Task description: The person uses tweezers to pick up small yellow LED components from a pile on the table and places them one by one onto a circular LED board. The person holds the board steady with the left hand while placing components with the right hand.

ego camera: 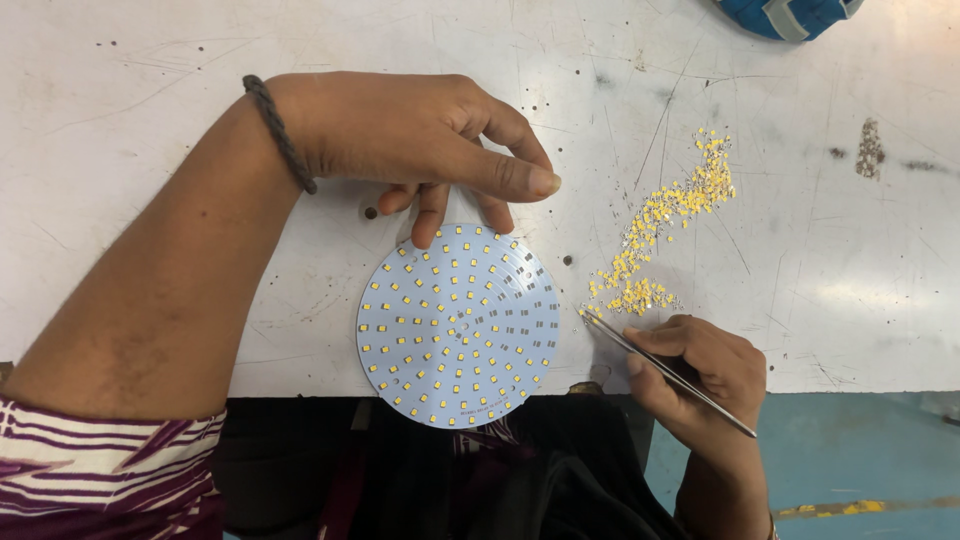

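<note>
The left hand (420, 140) pins the round white LED circuit board (457, 325) at the counter's (150, 60) near edge, fingers pressing its far rim. The right hand (705, 365) pinches slim metal tweezers (665, 370), tips toward the yellow chip pile (660, 225), just right of the board.

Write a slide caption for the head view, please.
Left hand steadies a round LED board; right hand holds tweezers.

Electronics workshop: scuffed workbench (150, 80), loose LED chips (660, 230)
</note>
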